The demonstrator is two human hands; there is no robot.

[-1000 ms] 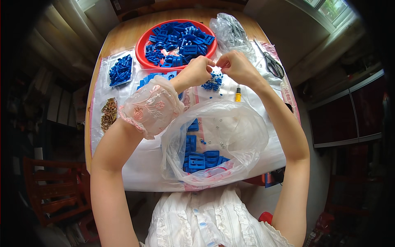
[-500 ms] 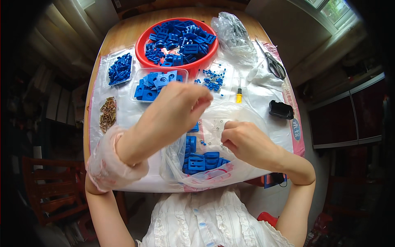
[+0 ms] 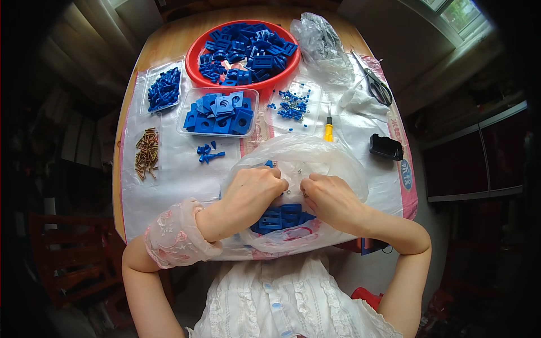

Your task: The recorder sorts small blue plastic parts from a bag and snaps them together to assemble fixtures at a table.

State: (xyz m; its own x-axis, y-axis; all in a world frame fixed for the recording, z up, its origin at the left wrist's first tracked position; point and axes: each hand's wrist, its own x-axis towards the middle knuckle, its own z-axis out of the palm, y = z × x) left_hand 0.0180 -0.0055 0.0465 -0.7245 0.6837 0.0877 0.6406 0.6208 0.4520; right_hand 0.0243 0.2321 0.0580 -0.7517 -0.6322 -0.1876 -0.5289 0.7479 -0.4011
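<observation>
My left hand point(image 3: 253, 190) is closed, fingertips pinched together, above an open translucent plastic bag point(image 3: 344, 160). Facing it a short way off, my right hand point(image 3: 333, 198) is pinched too. Whatever either one holds is hidden or too small to name. Below and between the hands, several blue plastic blocks point(image 3: 280, 218) with slots lie in the bag. Small pale ring-like pieces point(image 3: 300, 170) are scattered on the plastic beyond my fingertips. Loose blue pegs point(image 3: 211, 155) rest on the sheet past my left hand.
Farther back stands a red basin point(image 3: 191, 66) heaped with blue parts. Nearer are a tub of blue plates point(image 3: 217, 115), a tray of blue pegs point(image 3: 164, 90), brass screws point(image 3: 147, 152) and tiny blue pieces point(image 3: 294, 104). A yellow-handled screwdriver point(image 3: 328, 130), scissors point(image 3: 376, 87) and a black case point(image 3: 386, 147) lie right.
My left hand has come down and back toward me, from near the tub of plates to over the bag beside my right hand. The loose blue pegs now show. My right hand has barely moved.
</observation>
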